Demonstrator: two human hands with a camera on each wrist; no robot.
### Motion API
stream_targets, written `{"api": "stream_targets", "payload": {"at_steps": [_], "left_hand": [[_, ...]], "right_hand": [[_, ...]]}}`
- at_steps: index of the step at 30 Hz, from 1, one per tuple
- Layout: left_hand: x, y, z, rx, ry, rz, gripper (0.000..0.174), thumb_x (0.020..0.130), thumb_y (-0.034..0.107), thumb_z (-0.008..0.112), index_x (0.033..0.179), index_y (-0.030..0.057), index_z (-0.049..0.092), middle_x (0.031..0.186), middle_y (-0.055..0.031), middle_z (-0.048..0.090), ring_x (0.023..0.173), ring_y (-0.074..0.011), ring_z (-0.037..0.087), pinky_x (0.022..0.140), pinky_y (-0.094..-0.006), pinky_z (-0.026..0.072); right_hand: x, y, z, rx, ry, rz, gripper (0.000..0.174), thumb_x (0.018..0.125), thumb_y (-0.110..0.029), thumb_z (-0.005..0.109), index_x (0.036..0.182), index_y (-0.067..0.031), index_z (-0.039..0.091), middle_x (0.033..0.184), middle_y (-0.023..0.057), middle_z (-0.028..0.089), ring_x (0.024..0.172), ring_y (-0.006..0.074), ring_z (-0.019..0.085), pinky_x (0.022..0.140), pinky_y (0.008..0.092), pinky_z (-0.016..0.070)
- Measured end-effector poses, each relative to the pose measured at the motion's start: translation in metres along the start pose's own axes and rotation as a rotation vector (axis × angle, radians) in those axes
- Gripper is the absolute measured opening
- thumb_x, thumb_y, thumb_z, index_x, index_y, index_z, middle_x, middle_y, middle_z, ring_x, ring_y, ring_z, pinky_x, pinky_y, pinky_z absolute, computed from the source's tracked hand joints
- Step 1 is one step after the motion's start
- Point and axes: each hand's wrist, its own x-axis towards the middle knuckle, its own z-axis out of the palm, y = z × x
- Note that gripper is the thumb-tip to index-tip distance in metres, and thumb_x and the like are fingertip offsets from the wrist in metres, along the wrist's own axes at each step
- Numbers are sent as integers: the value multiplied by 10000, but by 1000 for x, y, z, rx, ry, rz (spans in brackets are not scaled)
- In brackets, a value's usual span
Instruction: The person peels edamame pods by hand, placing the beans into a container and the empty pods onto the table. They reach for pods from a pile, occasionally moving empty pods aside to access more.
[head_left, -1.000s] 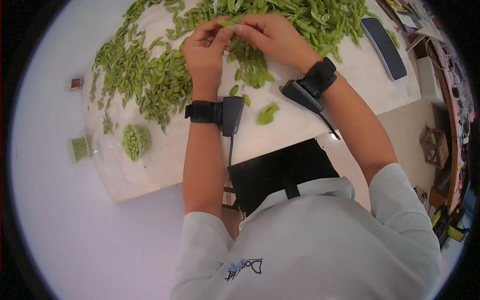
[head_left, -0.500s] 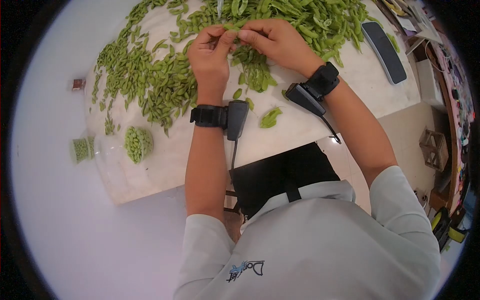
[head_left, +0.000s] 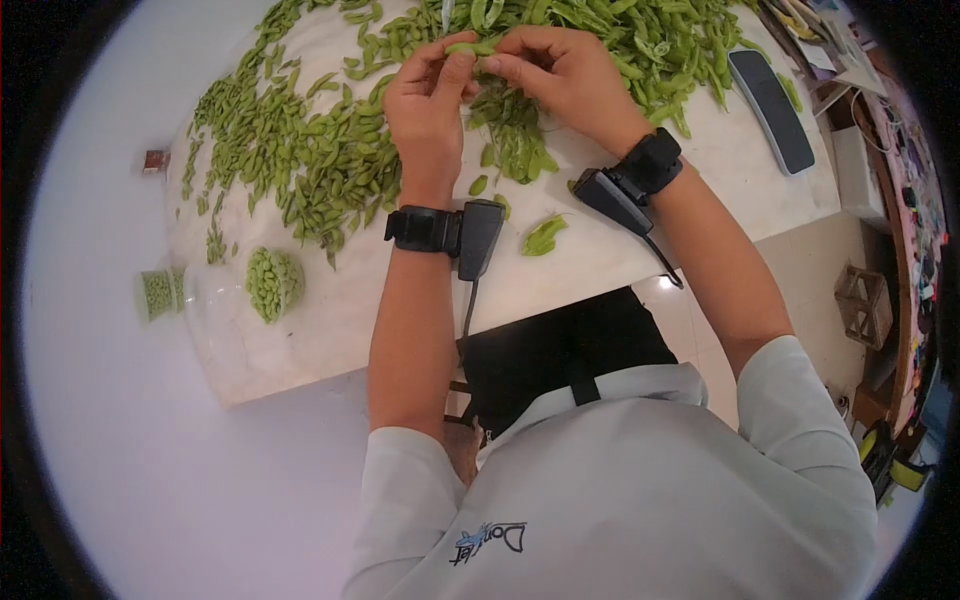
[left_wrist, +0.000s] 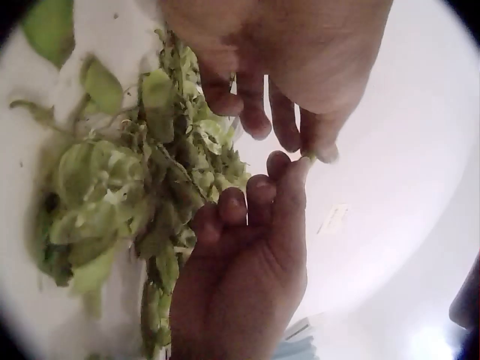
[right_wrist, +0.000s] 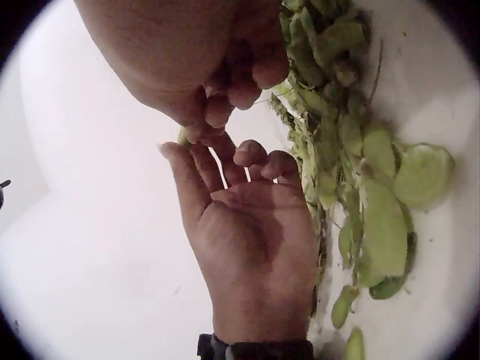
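Observation:
Over the back of the table, both hands meet at one green soybean pod (head_left: 472, 47). My left hand (head_left: 425, 105) pinches its left end between thumb and fingers. On the other end, the thumb and fingertips of my right hand (head_left: 578, 88) grip it. Only a sliver of the pod (right_wrist: 182, 136) shows in the right wrist view, between the fingertips. Beneath the hands lies a clump of opened, flattened pods (head_left: 515, 145). To the left spreads a wide scatter of plump pods (head_left: 345, 170).
A heap of green pods (head_left: 650, 45) fills the back right, with a dark phone (head_left: 772, 112) beside it. A clear tub of shelled beans (head_left: 273, 285) stands at the front left. One split pod (head_left: 543, 236) lies between the forearms. Cables run from both wrist cameras.
Both hands have shifted slightly right in the head view, still holding the pod. The gap between the two thumbs has widened a little.

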Motion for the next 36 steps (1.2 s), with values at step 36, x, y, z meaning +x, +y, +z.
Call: {"api": "stream_targets", "payload": {"at_steps": [36], "left_hand": [[0, -1, -3, -230, -152, -77, 317, 914, 75, 487, 1182, -89, 524, 854, -46, 565, 729, -115, 480, 679, -256, 413]], "right_hand": [[0, -8, -2, 42, -20, 136, 296, 888, -295, 594, 898, -6, 660, 644, 59, 606, 576, 102, 551, 546, 260, 441]]}}
